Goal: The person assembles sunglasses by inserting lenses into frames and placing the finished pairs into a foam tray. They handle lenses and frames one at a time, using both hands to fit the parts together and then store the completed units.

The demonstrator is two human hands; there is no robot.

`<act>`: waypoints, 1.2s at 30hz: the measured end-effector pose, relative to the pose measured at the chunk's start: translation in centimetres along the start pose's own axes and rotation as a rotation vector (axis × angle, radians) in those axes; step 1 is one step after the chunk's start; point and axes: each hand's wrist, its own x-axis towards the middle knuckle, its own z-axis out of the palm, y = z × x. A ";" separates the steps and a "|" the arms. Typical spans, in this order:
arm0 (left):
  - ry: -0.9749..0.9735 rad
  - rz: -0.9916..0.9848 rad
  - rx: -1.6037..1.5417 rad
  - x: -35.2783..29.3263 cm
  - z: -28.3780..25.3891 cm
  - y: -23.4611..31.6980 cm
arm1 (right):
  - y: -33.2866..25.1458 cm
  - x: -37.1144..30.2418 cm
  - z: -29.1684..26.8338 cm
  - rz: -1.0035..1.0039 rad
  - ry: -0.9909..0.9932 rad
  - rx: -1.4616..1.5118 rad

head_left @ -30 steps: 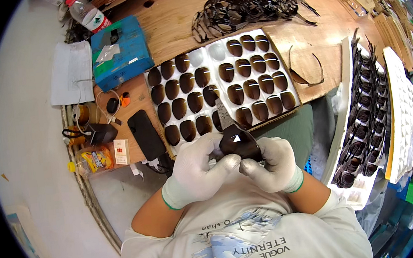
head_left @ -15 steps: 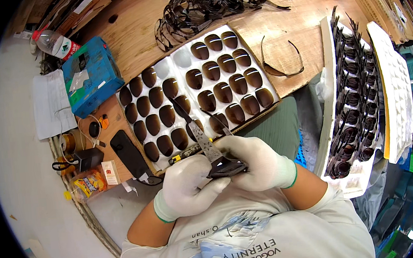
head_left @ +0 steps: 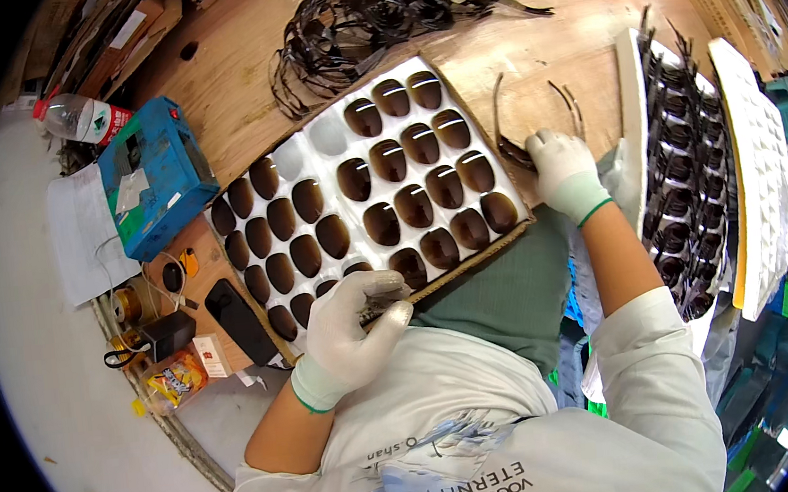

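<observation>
The left hand (head_left: 347,334) curls its fingers (head_left: 377,284) at the near edge of the lens tray (head_left: 328,138), holding something or not, I can't tell; the right hand (head_left: 563,169) touches sunglasses (head_left: 516,153) on the desk (head_left: 235,72), grip unclear.

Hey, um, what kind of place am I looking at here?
Probably an eyewear workshop. A tray of brown tinted lenses sits in front of the person, a tangled heap of dark frames lies beyond it, and rows of sunglasses stand at the right.
</observation>
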 end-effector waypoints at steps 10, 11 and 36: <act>0.472 0.113 0.495 18.2 -12.2 -9.2 | 1.3 3.4 -3.3 -0.046 -0.220 0.115; 0.524 0.016 0.583 21.1 -13.7 -11.4 | 1.0 3.1 -4.4 -0.048 -0.152 0.156; 0.291 0.209 0.092 2.3 -8.0 -1.6 | -24.5 4.2 -4.0 -0.402 0.193 0.756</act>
